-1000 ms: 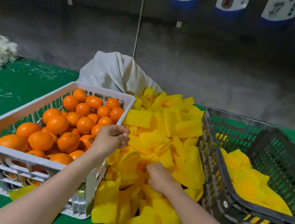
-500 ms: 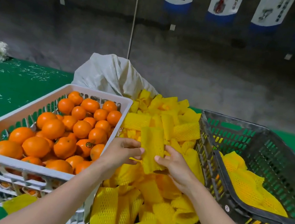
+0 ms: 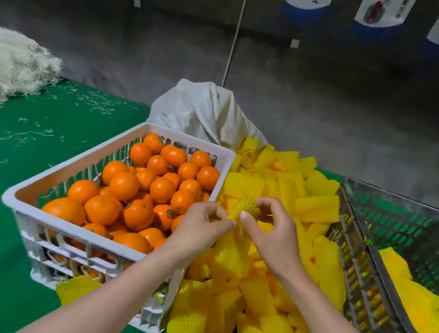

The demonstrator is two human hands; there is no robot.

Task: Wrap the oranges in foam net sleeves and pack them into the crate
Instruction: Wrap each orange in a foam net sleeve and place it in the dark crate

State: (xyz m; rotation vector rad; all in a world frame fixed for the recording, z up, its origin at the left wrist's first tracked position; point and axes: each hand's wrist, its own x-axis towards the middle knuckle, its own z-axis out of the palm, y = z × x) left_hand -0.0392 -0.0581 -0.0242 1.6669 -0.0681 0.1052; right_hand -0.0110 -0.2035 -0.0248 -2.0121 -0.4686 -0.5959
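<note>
Pinching foam net sleeve [image 3: 231,251] with both hands: left hand [image 3: 201,225] and right hand [image 3: 273,235] gripping opposite rim edges, spreading mouth. Sleeve long axis trailing from fingers toward person. Oranges [image 3: 123,185] lying immediately left of left hand, judged nearer for pickup; dark crate [image 3: 427,239] sitting right of right hand.

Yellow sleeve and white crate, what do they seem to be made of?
Yellow sleeve: soft foam netting with a matte finish. It shows an open diamond mesh and bends limply. White crate: probably rigid moulded plastic, smooth and slightly glossy, with slotted walls and a thick, even rim.
</note>
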